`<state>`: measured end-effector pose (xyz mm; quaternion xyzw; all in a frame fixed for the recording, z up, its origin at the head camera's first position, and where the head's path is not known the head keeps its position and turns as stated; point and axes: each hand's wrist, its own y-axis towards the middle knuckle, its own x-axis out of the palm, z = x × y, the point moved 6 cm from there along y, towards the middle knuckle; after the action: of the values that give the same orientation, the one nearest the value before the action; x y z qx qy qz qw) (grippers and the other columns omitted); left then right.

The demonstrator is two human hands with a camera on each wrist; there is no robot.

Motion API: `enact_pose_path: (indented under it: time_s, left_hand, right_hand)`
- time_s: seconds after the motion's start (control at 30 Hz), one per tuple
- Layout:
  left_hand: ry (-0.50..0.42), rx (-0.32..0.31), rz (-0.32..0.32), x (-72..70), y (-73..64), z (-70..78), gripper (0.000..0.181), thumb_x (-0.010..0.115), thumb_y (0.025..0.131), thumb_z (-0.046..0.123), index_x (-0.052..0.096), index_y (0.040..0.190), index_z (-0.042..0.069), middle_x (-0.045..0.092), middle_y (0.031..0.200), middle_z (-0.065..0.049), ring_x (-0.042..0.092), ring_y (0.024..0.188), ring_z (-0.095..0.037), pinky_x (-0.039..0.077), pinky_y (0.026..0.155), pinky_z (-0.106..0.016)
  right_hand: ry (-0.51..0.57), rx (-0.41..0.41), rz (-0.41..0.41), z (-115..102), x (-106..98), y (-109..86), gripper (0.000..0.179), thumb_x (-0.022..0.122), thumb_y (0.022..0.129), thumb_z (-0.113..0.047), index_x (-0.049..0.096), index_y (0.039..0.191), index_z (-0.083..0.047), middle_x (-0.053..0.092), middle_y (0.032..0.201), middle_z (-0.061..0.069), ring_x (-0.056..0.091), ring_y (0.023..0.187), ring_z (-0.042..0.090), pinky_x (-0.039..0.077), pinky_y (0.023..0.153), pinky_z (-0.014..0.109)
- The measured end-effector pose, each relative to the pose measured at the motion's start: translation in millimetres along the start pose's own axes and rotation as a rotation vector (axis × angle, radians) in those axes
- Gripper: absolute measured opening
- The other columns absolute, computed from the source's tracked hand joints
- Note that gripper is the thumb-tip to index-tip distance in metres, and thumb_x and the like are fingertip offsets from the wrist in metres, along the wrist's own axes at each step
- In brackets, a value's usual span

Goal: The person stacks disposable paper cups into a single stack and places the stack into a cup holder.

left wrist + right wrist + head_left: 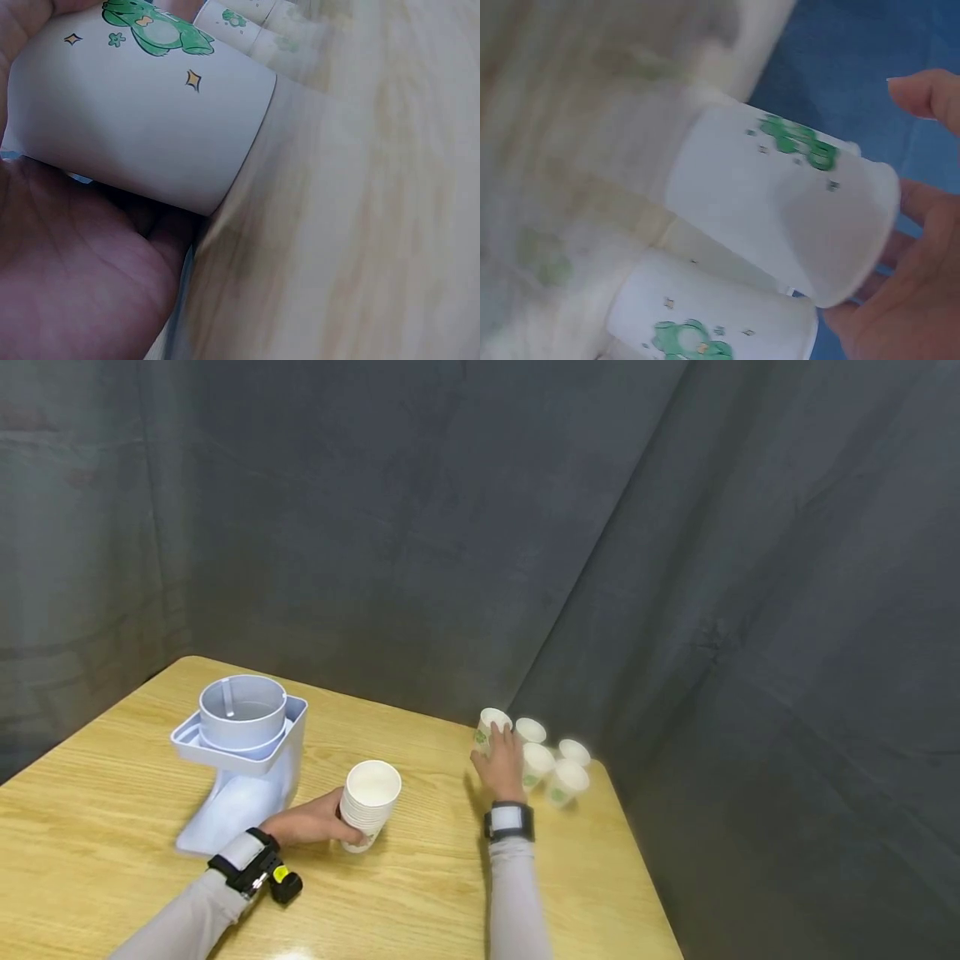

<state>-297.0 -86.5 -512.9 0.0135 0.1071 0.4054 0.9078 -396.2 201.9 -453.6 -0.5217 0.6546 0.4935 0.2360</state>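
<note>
My left hand [315, 820] grips a stack of white paper cups [372, 795] nested in one another, standing upright over the table's middle. In the left wrist view, the outer cup [165, 112] bears a green cartoon animal print, with thumb and palm around it. At the far right, my right hand [504, 767] is at a single paper cup [483, 732]. The right wrist view has that cup [772, 195] with the fingers behind its rim and the thumb apart from it. Several more paper cups [537, 760] stand close beside that hand.
A pale grey plastic stand [225, 802] with a round open bowl [243, 714] on top stands left, beside my left wrist. The wooden table [420, 893] ends near the cups at its far right corner. Dark grey curtains [390, 543] hang behind and to the right.
</note>
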Motion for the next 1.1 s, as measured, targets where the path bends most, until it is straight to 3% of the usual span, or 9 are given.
enact_pose_path:
  time_s: [0.2,0.37,0.5,0.7,0.93,1.1]
  left_hand:
    - [0.012,-0.006,0.007,-0.5,-1.2,1.3,0.08,0.078,0.081,0.01,0.036,0.146,-0.007,0.057,0.133,-0.018,0.053,0.12,-0.025,0.04,0.103,-0.041]
    - [0.02,-0.001,0.009,-0.4,-2.9,2.7,0.079,0.079,0.081,0.01,0.037,0.145,-0.008,0.058,0.131,-0.018,0.054,0.118,-0.025,0.041,0.102,-0.041]
    - [0.015,0.014,-0.006,0.1,-4.0,3.8,0.078,0.078,0.08,0.009,0.036,0.144,-0.01,0.058,0.13,-0.019,0.054,0.118,-0.025,0.041,0.102,-0.04]
    - [0.017,0.007,-0.001,-2.3,-4.4,4.1,0.078,0.078,0.081,0.01,0.037,0.144,-0.01,0.058,0.13,-0.018,0.054,0.117,-0.025,0.042,0.101,-0.04]
    - [0.01,-0.002,0.0,-4.1,-5.2,1.8,0.079,0.078,0.081,0.01,0.036,0.144,-0.01,0.057,0.131,-0.019,0.053,0.118,-0.025,0.042,0.101,-0.04]
    - [0.013,0.012,-0.002,-3.8,-4.3,1.8,0.077,0.078,0.081,0.01,0.037,0.143,-0.011,0.057,0.13,-0.019,0.054,0.117,-0.026,0.043,0.1,-0.04]
  right_hand:
    - [-0.027,-0.039,0.004,3,8,-6.1,0.074,0.07,0.088,-0.022,0.04,0.152,0.0,0.025,0.157,0.038,0.023,0.146,0.056,0.005,0.119,0.068]
    - [-0.02,0.024,-0.055,0,8,-10.3,0.077,0.072,0.089,-0.022,0.036,0.155,-0.003,0.018,0.159,0.039,0.014,0.149,0.055,0.003,0.121,0.064]
    - [-0.143,0.075,-0.165,-7,11,-10.5,0.083,0.073,0.091,-0.028,0.03,0.158,-0.004,0.016,0.161,0.037,0.013,0.15,0.053,0.007,0.121,0.063]
    - [-0.276,0.039,-0.259,-24,22,-8.6,0.09,0.072,0.091,-0.039,0.025,0.16,-0.004,0.014,0.161,0.036,0.013,0.15,0.054,0.013,0.12,0.064]
    - [-0.257,-0.026,-0.315,-50,26,-13.9,0.088,0.076,0.088,-0.035,0.031,0.157,-0.004,0.023,0.16,0.034,0.021,0.149,0.05,0.018,0.12,0.063]
    - [-0.217,-0.042,-0.378,-64,26,-18.6,0.084,0.073,0.091,-0.034,0.03,0.159,-0.008,0.021,0.162,0.031,0.019,0.149,0.05,0.02,0.119,0.064]
